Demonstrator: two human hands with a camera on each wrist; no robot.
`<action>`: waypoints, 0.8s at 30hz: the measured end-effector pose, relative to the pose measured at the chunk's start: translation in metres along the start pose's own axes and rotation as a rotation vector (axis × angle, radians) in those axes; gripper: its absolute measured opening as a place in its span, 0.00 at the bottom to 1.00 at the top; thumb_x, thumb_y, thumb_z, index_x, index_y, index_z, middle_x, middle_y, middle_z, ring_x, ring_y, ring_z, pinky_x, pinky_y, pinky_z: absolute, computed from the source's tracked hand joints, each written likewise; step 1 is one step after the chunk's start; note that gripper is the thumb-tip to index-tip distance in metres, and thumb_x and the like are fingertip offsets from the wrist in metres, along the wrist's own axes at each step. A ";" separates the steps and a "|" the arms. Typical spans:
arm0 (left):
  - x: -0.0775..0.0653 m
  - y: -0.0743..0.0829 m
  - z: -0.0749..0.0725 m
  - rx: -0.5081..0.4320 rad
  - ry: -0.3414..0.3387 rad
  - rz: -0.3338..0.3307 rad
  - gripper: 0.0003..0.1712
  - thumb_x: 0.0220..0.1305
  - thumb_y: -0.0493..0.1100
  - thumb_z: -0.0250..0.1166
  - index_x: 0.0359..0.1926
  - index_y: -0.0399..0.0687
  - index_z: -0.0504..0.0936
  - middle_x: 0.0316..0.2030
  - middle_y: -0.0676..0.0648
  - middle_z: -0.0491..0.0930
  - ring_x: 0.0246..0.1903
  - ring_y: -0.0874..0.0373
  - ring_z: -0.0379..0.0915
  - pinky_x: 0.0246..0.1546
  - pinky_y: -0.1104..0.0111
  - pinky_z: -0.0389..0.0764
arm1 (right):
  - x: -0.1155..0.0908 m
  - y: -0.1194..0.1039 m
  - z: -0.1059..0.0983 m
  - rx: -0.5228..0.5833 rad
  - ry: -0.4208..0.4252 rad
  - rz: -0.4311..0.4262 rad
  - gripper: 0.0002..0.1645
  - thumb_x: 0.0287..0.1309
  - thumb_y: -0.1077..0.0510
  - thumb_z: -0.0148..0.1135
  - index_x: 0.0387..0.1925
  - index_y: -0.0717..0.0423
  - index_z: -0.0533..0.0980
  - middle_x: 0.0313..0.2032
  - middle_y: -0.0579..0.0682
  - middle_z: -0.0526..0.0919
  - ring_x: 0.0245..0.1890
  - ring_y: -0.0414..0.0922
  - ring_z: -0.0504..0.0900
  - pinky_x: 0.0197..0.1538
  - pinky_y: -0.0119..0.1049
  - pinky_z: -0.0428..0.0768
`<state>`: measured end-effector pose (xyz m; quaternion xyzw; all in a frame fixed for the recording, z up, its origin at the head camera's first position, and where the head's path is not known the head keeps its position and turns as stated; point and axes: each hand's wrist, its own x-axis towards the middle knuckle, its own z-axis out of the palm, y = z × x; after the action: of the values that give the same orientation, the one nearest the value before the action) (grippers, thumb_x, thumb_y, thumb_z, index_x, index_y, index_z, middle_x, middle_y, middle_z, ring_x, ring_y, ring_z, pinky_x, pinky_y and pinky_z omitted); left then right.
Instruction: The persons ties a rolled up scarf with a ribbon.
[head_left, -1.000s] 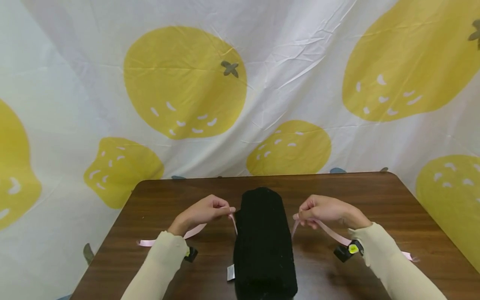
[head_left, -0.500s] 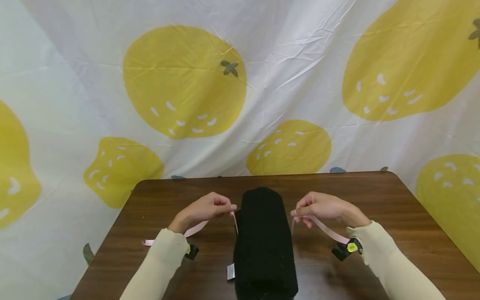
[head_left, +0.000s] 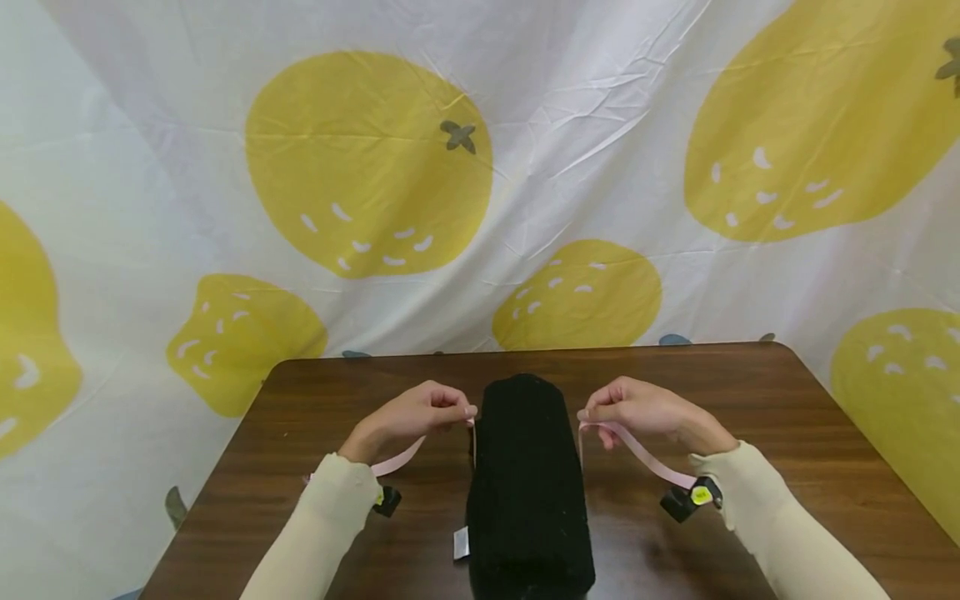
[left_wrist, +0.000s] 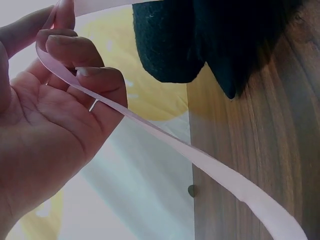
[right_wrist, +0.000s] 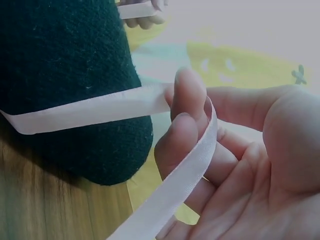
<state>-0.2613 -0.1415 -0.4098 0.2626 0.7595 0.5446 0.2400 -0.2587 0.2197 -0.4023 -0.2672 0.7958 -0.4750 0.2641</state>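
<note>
A long black felt-like bundle [head_left: 528,492] lies lengthwise on the table, a small white tag [head_left: 461,543] at its left side. Beside its left flank, my left hand [head_left: 416,415] pinches a pink ribbon [left_wrist: 200,159] between thumb and fingers. On the other side my right hand [head_left: 643,410] pinches the ribbon too. From each hand a length drops along the bundle's side, while a loose tail hangs back under the wrist. In the right wrist view the ribbon [right_wrist: 80,111] runs against the bundle's side and bends beneath its lower edge; the stretch underneath is hidden.
The brown wooden table [head_left: 750,392] has rounded far corners. Behind it hangs a white cloth [head_left: 585,158] printed with yellow fruit. A small black device [head_left: 681,503] sits at the right wrist, another [head_left: 387,501] at the left.
Both hands have risen slightly and moved inward toward the bundle, drawing the ribbon up along its sides. The left tail's end has slid toward the left sleeve. The bundle stays in place.
</note>
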 end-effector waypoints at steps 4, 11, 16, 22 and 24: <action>0.001 0.000 0.000 0.016 -0.014 0.011 0.15 0.71 0.47 0.61 0.32 0.42 0.84 0.33 0.44 0.78 0.33 0.55 0.65 0.39 0.67 0.69 | 0.001 -0.002 0.002 0.004 0.026 0.034 0.17 0.70 0.53 0.58 0.30 0.60 0.83 0.18 0.50 0.81 0.24 0.44 0.80 0.37 0.35 0.79; 0.002 0.002 0.000 0.037 -0.036 0.026 0.15 0.72 0.48 0.60 0.35 0.42 0.84 0.28 0.51 0.74 0.30 0.54 0.62 0.37 0.67 0.68 | 0.002 -0.004 0.002 0.034 0.064 0.088 0.17 0.70 0.53 0.57 0.33 0.62 0.84 0.17 0.48 0.81 0.22 0.43 0.80 0.35 0.36 0.80; 0.005 0.003 0.000 0.036 -0.044 0.037 0.17 0.72 0.47 0.60 0.38 0.34 0.82 0.24 0.51 0.68 0.27 0.54 0.59 0.35 0.66 0.66 | 0.003 -0.005 0.003 0.049 0.088 0.116 0.19 0.69 0.51 0.59 0.30 0.62 0.82 0.17 0.48 0.81 0.22 0.42 0.79 0.34 0.37 0.79; 0.010 0.005 0.002 0.026 -0.056 0.064 0.17 0.72 0.45 0.60 0.39 0.30 0.81 0.26 0.53 0.71 0.32 0.53 0.63 0.39 0.66 0.69 | 0.005 -0.008 0.005 0.072 0.097 0.100 0.19 0.69 0.50 0.59 0.29 0.61 0.82 0.17 0.47 0.81 0.22 0.42 0.79 0.30 0.31 0.77; 0.011 0.006 0.003 0.052 -0.055 0.088 0.14 0.72 0.43 0.60 0.38 0.34 0.82 0.26 0.53 0.72 0.33 0.52 0.63 0.40 0.65 0.69 | 0.006 -0.009 0.005 0.080 0.101 0.095 0.19 0.69 0.50 0.59 0.30 0.61 0.82 0.18 0.47 0.81 0.22 0.41 0.79 0.30 0.31 0.76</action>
<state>-0.2668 -0.1299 -0.4056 0.3168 0.7542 0.5274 0.2296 -0.2582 0.2084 -0.3970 -0.1943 0.8003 -0.5061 0.2562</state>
